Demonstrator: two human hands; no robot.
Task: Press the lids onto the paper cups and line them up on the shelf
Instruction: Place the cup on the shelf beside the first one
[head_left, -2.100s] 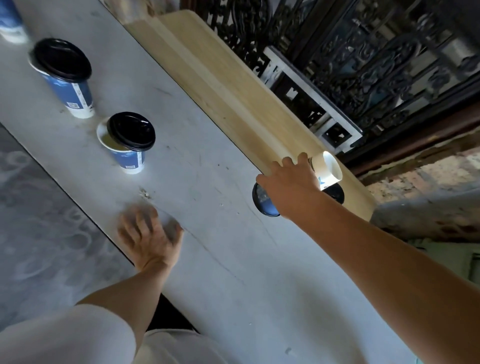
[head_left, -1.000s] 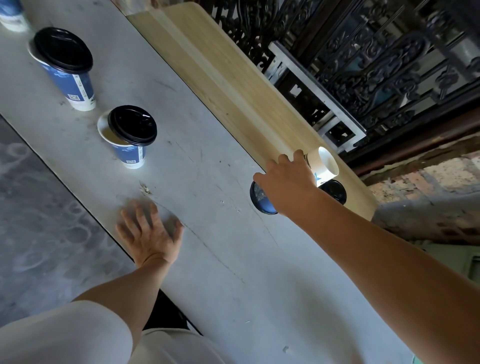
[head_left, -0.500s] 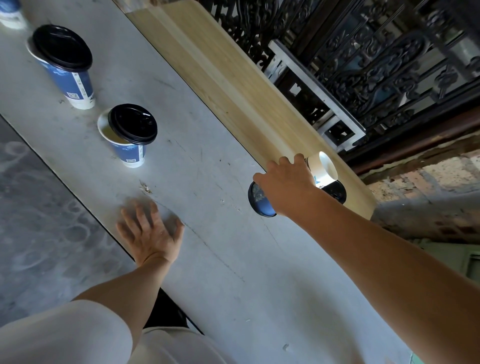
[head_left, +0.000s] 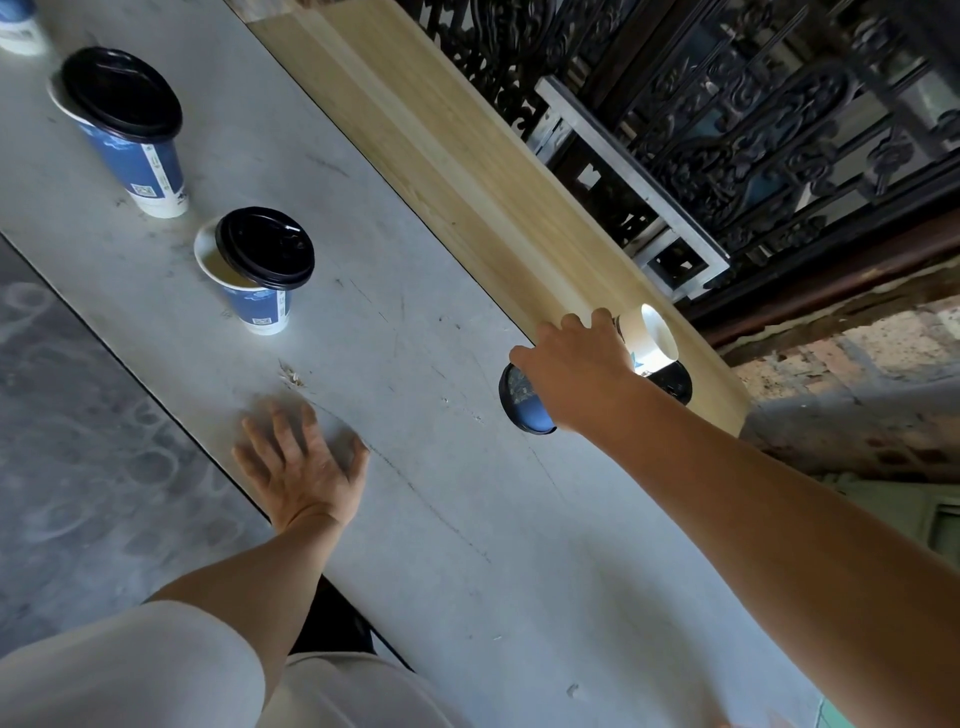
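Observation:
My right hand (head_left: 571, 364) grips a paper cup (head_left: 647, 338), tilted with its white round end facing up and right over the near end of the wooden shelf (head_left: 467, 156). Just under that cup a black lid (head_left: 675, 387) shows on the shelf. Below my knuckles a blue cup with a black lid (head_left: 522, 405) is partly hidden. My left hand (head_left: 301, 467) lies flat on the grey table (head_left: 415, 545), fingers spread, holding nothing. A short blue cup (head_left: 260, 270) has its lid sitting askew. A tall blue cup (head_left: 130, 124) also carries a black lid.
Another cup (head_left: 18, 26) is cut off at the top left corner. A dark ornate iron railing (head_left: 727, 104) runs behind the shelf. The table's left edge drops to a grey floor (head_left: 78, 415).
My left hand has settled flat on the table. My right hand and its cup have stayed almost in place at the shelf's end, and the cup has tipped slightly.

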